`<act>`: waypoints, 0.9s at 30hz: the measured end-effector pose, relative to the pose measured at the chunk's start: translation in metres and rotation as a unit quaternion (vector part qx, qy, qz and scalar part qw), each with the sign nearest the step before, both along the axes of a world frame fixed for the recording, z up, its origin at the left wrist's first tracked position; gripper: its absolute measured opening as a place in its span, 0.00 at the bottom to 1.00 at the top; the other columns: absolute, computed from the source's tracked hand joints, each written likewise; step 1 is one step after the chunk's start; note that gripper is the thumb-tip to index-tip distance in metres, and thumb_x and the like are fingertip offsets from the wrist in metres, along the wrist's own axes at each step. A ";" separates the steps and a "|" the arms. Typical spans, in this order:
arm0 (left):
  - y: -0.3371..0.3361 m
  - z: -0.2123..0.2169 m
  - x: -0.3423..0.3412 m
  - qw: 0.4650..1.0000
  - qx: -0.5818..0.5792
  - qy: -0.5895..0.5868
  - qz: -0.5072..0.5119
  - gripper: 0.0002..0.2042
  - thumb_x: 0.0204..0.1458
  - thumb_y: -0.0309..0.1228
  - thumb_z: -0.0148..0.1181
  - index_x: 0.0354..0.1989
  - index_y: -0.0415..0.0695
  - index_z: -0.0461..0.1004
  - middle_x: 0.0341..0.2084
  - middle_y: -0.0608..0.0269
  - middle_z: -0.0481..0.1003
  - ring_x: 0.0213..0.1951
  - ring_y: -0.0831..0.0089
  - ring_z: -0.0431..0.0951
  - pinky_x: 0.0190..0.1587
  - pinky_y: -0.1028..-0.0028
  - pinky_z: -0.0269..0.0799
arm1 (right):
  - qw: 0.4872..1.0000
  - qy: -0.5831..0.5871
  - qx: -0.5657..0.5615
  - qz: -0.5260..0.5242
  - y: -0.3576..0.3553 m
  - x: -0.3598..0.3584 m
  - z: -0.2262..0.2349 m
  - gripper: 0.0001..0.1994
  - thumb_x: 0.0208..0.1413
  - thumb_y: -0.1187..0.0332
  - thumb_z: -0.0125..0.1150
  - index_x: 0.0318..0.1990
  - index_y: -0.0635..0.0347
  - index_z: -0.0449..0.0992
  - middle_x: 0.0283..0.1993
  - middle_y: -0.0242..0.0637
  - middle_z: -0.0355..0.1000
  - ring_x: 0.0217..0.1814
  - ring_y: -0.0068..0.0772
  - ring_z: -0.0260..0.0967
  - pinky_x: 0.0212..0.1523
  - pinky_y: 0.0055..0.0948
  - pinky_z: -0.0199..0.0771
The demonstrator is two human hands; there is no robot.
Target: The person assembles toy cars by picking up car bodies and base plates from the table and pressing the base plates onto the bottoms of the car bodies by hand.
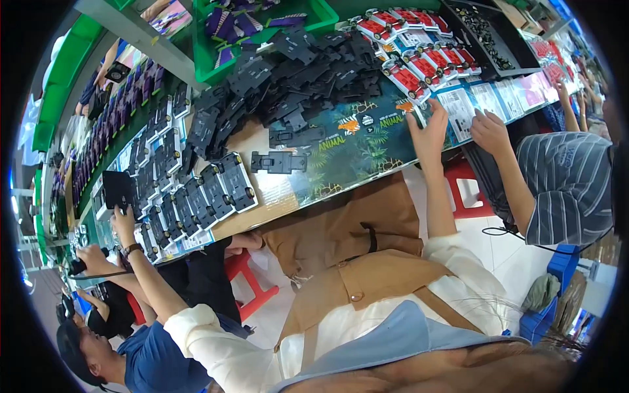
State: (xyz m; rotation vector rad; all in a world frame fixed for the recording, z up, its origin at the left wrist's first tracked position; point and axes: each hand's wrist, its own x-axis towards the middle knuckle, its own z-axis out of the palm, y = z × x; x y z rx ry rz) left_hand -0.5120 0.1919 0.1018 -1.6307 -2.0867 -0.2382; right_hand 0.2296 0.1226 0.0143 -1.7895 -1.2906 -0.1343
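At the far left end of the table, the fingertips of my left hand (pixel 123 228) press over the lower edge of a dark box-shaped piece (pixel 118 190) with a pale side; its kind is not clear. Next to it stand rows of white-edged toy car bodies with black undersides (pixel 206 196). My right hand (pixel 429 134) reaches over the table's right part, thumb and fingers apart, with nothing plainly held. Just beyond its fingertips is the nearest of several red and white toy cars (pixel 406 82). A single black chassis plate (pixel 279 162) lies near the front edge.
A large heap of black chassis plates (pixel 288 78) fills the table's middle back. Behind it stands a green bin (pixel 314 16) of purple parts; a black tray (pixel 508 39) of small parts is at the right. Co-workers sit on both sides, one person's hand (pixel 490 131) near mine.
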 end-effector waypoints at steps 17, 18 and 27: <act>-0.135 -0.073 0.484 0.156 -0.294 -0.915 -0.229 0.26 0.62 0.44 0.35 0.63 0.40 0.50 0.55 0.51 0.63 0.56 0.63 0.64 0.60 0.66 0.58 | 0.975 0.206 0.040 0.077 -0.057 -0.005 0.008 0.22 0.37 0.72 0.72 0.35 0.61 0.62 0.36 0.34 0.64 0.37 0.25 0.62 0.41 0.25 0.65; -0.142 -0.079 0.492 0.137 -0.289 -0.926 -0.203 0.27 0.62 0.46 0.34 0.64 0.42 0.47 0.56 0.50 0.62 0.57 0.63 0.63 0.60 0.66 0.57 | 0.975 0.191 0.029 0.105 -0.070 -0.018 0.015 0.22 0.38 0.73 0.72 0.35 0.60 0.61 0.37 0.34 0.64 0.38 0.24 0.61 0.42 0.25 0.65; -0.155 -0.067 0.461 0.047 -0.012 -0.989 -0.141 0.31 0.59 0.55 0.27 0.61 0.43 0.54 0.58 0.53 0.60 0.59 0.51 0.61 0.61 0.54 0.56 | 0.911 0.100 0.010 0.400 -0.096 -0.140 0.023 0.28 0.30 0.70 0.77 0.36 0.60 0.61 0.43 0.44 0.68 0.42 0.41 0.66 0.43 0.34 0.67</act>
